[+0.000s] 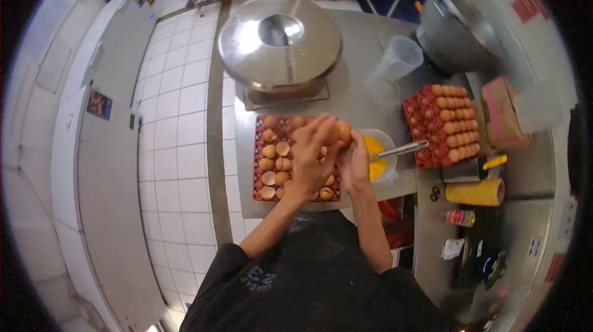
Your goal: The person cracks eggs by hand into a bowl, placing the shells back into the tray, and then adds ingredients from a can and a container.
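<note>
Over the right part of a red egg tray (258, 153) my two hands are close together. A brown egg (341, 132) sits between them, in the fingers of my right hand (354, 162). My left hand (314, 158) is blurred, with its fingers stretched beside the egg. The tray holds several brown eggs and opened shells (268, 177). Just right of my hands stands a white bowl (386, 137) of yellow beaten egg (374, 147), with a metal whisk (404, 149) resting across its rim. Part of the bowl is hidden behind my right hand.
A large lidded steel pot (247, 54) stands beyond the tray. A clear jug (403, 57) and a big grey pot (454, 35) are at the back right. Stacked egg trays (441, 125), a cardboard box (503, 116) and a yellow roll (475, 192) lie to the right.
</note>
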`<state>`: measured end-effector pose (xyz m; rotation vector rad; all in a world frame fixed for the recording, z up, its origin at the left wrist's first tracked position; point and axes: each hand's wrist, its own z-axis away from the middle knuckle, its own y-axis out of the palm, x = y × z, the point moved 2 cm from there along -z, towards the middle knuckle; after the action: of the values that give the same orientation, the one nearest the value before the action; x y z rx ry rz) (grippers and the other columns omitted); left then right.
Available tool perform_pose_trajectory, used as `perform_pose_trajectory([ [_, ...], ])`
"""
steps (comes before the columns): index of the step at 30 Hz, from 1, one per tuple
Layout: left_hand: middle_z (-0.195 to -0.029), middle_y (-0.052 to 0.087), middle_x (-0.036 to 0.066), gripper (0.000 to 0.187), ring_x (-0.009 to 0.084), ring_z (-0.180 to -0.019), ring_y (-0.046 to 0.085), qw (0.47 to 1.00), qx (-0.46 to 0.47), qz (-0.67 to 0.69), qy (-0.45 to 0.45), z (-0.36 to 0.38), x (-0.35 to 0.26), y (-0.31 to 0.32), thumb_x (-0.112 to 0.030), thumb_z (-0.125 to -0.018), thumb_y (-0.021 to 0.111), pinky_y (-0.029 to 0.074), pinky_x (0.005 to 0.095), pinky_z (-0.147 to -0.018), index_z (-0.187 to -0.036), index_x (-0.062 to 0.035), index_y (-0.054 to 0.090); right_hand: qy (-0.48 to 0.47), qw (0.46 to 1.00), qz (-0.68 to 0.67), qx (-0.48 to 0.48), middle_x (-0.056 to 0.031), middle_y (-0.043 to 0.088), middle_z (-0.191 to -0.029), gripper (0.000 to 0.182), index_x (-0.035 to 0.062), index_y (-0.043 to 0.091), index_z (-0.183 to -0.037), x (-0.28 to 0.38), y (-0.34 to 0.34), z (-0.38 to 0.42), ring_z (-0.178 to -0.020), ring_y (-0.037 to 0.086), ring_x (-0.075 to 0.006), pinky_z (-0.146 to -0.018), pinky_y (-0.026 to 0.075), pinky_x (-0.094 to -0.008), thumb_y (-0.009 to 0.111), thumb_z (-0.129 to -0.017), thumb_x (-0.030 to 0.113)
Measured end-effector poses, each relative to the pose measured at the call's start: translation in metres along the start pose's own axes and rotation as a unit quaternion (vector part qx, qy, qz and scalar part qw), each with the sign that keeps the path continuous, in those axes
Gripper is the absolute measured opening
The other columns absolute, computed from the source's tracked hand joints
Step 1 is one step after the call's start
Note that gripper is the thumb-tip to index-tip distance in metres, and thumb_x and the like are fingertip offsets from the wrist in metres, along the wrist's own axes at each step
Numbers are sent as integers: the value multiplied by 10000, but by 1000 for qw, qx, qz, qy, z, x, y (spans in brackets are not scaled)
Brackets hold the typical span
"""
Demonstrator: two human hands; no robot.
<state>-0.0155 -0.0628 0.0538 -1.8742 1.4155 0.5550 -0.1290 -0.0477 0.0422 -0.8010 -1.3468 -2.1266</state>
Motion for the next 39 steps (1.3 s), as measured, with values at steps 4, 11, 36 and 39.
perform_pose_trajectory([
  [4, -1313, 611, 204, 503, 352, -1209, 590, 993, 19, 110, -39, 6, -12, 31, -39, -848, 769, 489, 423, -1023, -1328, -12, 620, -33, 998, -14, -49, -63, 624, -1161, 371, 56, 576, -1229, 19, -47, 5, -1098, 574, -188, -994, 448, -357, 415, -1069, 349],
  [11, -1155, 630, 209, 453, 337, -1112, 636, 958, 179, 198, -107, 11, -13, 73, -29, -871, 653, 490, 407, -1000, -1303, 6, 521, -50, 997, 27, -43, -66, 636, -1037, 391, 34, 559, -1239, 56, -115, 24, -784, 577, -157, -713, 460, -313, 441, -1056, 359],
  [36, -1075, 691, 116, 523, 332, -955, 684, 898, 392, 180, 84, -43, -4, 90, -17, -776, 730, 555, 403, -833, -1281, -128, 648, -34, 775, 611, 159, -131, 622, -1224, 627, -17, 425, -1460, 142, -101, 27, -1084, 602, -198, -969, 485, -329, 640, -890, 129],
  [39, -1001, 670, 116, 513, 328, -886, 668, 915, 363, 161, 75, -34, 10, 75, -18, -790, 728, 544, 410, -785, -1284, -132, 648, -34, 774, 602, 194, -130, 625, -1209, 624, -10, 426, -1465, 130, -96, 16, -1073, 601, -185, -968, 479, -323, 637, -896, 131],
])
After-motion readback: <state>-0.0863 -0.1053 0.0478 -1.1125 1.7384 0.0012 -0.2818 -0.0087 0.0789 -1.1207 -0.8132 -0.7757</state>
